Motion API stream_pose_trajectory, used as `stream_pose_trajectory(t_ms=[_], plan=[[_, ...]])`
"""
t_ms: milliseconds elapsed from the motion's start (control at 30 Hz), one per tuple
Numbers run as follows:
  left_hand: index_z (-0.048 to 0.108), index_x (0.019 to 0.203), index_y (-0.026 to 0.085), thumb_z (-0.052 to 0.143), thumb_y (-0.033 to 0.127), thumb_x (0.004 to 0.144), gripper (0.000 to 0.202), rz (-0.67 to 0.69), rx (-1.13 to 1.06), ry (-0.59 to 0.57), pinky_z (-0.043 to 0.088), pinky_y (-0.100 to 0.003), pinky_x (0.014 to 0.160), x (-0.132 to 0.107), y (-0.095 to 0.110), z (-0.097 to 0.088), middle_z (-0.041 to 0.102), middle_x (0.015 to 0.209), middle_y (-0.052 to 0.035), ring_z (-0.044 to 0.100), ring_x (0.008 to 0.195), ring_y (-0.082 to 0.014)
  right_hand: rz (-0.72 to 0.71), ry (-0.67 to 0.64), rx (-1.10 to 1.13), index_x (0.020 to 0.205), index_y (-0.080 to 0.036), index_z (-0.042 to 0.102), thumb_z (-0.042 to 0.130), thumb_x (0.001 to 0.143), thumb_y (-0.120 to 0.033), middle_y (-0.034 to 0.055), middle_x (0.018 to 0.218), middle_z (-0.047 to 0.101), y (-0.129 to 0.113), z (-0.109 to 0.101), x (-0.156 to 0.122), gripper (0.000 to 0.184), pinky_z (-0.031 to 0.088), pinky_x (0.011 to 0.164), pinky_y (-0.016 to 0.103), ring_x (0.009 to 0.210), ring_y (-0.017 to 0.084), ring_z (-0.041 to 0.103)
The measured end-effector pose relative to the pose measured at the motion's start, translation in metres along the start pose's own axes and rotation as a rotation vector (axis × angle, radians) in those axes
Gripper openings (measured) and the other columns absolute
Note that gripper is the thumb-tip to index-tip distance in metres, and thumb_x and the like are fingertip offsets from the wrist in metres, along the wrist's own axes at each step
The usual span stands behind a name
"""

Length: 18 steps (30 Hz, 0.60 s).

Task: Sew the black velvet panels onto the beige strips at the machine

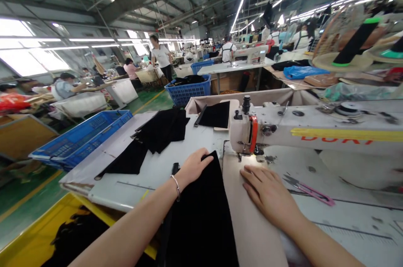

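Black cloth [201, 212]; pale fabric [248, 221], perhaps beige; pink-handled snips [298, 184]; yellow bin [19, 244]; blue crate [91, 144].

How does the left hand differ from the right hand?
The left hand holds the black cloth near its far end; the right hand lies flatter on pale material. The left hand has a bracelet at its wrist; the right hand shows none. Both are bare.

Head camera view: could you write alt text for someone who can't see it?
At a sewing machine, a person's left hand holds black cloth while the right hand rests on pale cloth. Pink-handled scissors lie at right, a blue basket and yellow bin at left.
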<state>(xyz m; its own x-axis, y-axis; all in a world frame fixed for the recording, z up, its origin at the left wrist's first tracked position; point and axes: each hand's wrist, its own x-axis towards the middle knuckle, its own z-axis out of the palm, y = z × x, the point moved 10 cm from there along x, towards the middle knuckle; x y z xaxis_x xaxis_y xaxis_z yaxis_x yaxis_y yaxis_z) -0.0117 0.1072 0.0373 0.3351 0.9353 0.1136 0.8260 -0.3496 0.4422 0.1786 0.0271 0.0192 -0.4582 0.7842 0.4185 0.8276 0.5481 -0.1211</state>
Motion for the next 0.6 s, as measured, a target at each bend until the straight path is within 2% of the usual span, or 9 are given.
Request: stream_pose_trajectory(t_ms=[100, 200, 300, 467, 600], plan=[[0.064, 0.09, 0.021, 0.041, 0.032, 0.096, 0.026, 0.151, -0.077, -0.086, 0.046, -0.027, 0.083, -0.001, 0.041, 0.02, 0.063, 0.091, -0.0018, 0.059, 0.089, -0.016, 0.021, -0.03, 0.009, 0.129, -0.022, 0.052, 0.04, 0.096, -0.031, 0.0075, 0.127, 0.056, 0.0, 0.001, 0.0, 0.036, 0.036, 0.098, 0.044, 0.116, 0.024, 0.049], [0.066, 0.087, 0.019, 0.051, 0.027, 0.091, 0.018, 0.205, -0.123, -0.064, 0.047, -0.029, 0.082, 0.008, 0.065, 0.033, 0.064, 0.089, -0.0037, 0.059, 0.088, -0.0179, 0.037, -0.04, 0.016, 0.133, -0.02, 0.048, 0.039, 0.096, -0.032, 0.0076, 0.128, 0.056, 0.0, -0.001, 0.0, 0.039, 0.035, 0.099, 0.043, 0.117, 0.024, 0.048], [0.067, 0.082, 0.018, 0.056, 0.025, 0.087, 0.014, 0.171, -0.133, -0.02, 0.048, -0.029, 0.079, 0.021, 0.071, 0.041, 0.066, 0.086, -0.0042, 0.06, 0.084, -0.0181, 0.033, -0.036, 0.02, 0.133, -0.021, 0.048, 0.041, 0.096, -0.034, 0.0069, 0.129, 0.055, -0.001, -0.004, 0.002, 0.04, 0.036, 0.099, 0.042, 0.117, 0.023, 0.048], [0.065, 0.075, 0.018, 0.059, 0.019, 0.08, 0.008, 0.133, -0.136, -0.048, 0.046, -0.023, 0.066, 0.034, 0.07, 0.05, 0.066, 0.075, -0.0004, 0.061, 0.07, -0.0139, 0.042, -0.045, 0.027, 0.135, -0.022, 0.048, 0.042, 0.096, -0.039, 0.0076, 0.132, 0.053, 0.001, -0.003, 0.003, 0.043, 0.036, 0.099, 0.042, 0.119, 0.024, 0.047], [0.065, 0.076, 0.017, 0.057, 0.018, 0.079, 0.008, 0.064, -0.111, 0.008, 0.046, -0.025, 0.067, 0.039, 0.064, 0.05, 0.067, 0.077, -0.0028, 0.061, 0.072, -0.0156, 0.052, -0.058, 0.029, 0.137, -0.021, 0.045, 0.043, 0.095, -0.042, 0.0081, 0.132, 0.053, 0.001, -0.002, 0.003, 0.048, 0.036, 0.098, 0.042, 0.119, 0.024, 0.046]])
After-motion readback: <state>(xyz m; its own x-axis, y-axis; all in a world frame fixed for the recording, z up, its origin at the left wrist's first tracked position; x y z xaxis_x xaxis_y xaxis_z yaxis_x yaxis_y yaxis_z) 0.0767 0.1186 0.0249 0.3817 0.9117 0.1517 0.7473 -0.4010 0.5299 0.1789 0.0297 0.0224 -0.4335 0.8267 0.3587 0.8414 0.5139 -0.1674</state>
